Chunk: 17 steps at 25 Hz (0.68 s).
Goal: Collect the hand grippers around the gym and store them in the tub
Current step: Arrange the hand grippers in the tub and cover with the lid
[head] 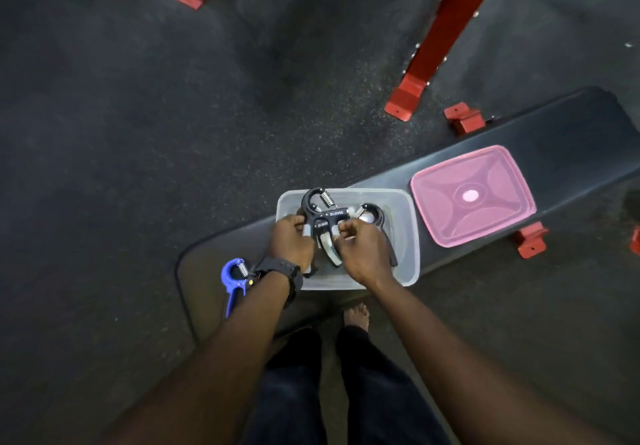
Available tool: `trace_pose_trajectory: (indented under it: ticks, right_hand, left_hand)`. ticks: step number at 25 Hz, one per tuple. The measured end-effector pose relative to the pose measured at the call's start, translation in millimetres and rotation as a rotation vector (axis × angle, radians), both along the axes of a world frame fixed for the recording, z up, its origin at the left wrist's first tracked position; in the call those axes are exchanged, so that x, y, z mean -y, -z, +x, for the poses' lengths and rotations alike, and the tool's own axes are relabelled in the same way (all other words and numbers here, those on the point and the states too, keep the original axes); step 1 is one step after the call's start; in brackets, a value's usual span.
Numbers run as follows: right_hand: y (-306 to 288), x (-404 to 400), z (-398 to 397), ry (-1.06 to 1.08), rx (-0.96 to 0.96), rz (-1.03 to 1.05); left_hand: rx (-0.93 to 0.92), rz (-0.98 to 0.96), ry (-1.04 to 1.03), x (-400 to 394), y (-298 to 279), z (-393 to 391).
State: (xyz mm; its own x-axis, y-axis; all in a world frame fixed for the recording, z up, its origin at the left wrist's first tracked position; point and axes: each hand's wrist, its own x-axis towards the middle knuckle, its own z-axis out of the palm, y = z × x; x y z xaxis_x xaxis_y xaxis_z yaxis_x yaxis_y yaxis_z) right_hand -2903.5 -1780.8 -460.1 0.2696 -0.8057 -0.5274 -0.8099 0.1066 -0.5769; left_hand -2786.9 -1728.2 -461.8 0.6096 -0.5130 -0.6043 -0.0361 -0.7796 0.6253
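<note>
Black padded bench (540, 139), set diagonally on dark floor. Pink lid (472, 196), on bench, just right of clear tub (410, 236). Black hand gripper (320, 210), over tub: left hand (291, 240) and right hand (362, 249) each clasp one handle. Second black gripper (375, 217) inside tub. Blue gripper (232, 283) on bench, left of tub.

The left forearm with its black wrist strap (282, 273) covers the right part of the blue spring hand gripper (232, 282) at 8 o'clock, while the red steel rack upright (460, 18) is cut by the edge at 12 o'clock.
</note>
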Motion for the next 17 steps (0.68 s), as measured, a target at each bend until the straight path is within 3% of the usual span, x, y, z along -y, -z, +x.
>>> trace_pose_trajectory:
  ticks: [8, 13, 17]
  right_hand:
    - [69, -7, 14, -0.032, -0.068, 0.092]
    - [71, 0, 9, -0.102, -0.039, 0.124]
    - [44, 7, 22, -0.078, -0.046, 0.072]
  left_hand:
    - [0.095, 0.240, 0.224, 6, 56, -9]
    - [0.057, 0.298, 0.177, 14, 47, -8]
    - [0.028, 0.135, -0.023, -1, 5, 5]
